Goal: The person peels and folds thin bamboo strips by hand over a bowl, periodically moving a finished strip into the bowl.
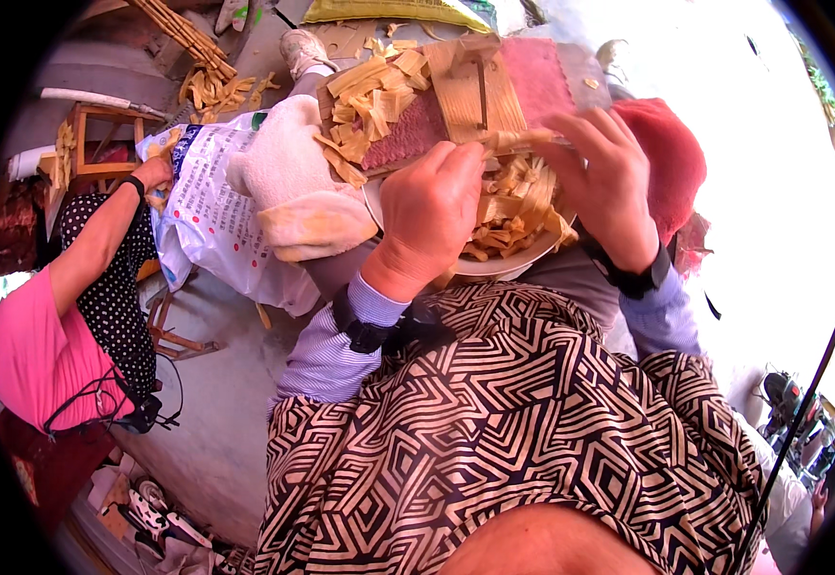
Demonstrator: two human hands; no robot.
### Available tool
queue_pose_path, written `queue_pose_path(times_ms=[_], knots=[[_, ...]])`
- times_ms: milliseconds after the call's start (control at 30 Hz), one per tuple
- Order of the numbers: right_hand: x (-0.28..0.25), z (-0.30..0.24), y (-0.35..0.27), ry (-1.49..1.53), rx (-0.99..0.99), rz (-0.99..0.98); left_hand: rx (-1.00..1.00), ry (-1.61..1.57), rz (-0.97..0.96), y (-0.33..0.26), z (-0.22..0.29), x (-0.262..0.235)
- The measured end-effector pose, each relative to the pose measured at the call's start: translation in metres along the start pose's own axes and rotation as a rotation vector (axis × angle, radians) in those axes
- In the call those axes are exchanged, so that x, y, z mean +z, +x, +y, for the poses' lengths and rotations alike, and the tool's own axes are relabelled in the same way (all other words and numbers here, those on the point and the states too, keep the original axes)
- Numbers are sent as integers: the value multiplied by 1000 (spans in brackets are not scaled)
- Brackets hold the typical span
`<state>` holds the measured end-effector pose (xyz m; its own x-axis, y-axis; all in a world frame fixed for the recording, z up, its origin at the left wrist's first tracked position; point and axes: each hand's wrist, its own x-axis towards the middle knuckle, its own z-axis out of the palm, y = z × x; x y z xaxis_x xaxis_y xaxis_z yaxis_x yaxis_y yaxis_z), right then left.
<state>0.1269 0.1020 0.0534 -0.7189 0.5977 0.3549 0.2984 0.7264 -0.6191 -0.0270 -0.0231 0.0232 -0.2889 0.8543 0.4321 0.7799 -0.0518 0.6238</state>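
My left hand (429, 213) is closed in a pinch on one end of a thin tan strip (515, 141), dry and fibrous in look. The strip reaches across to my right hand (611, 180), whose thumb and forefinger lie around its other end, slightly blurred. Below the hands, a white bowl (506, 267) on my lap holds many curled strips (510, 213). Just beyond it lies a wooden board (480, 94) with an upright dark metal blade (482, 94). More flat tan pieces (376, 91) are heaped left of the blade, partly on a reddish cloth (539, 79).
At left, a co-worker's hand (154, 173) reaches into a white plastic sack (214, 206). A pinkish towel (288, 158) covers my left knee and a red cloth (665, 158) my right. Bundled sticks (183, 36) lie at far left, near a small wooden stool (106, 144). A yellow sack (394, 11) lies beyond.
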Motion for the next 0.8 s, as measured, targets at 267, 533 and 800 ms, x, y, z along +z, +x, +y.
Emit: queue_pose_path(times_ms=[267,533,800], knots=[[30,-13,-24,414,301,54,46,40,9,-5,6,11],[37,-15,-31,216,157,89,156,73,10,-13,8,14],[44,-1,-36,-237,-78,142,-21,-112,-143,-28,22,17]])
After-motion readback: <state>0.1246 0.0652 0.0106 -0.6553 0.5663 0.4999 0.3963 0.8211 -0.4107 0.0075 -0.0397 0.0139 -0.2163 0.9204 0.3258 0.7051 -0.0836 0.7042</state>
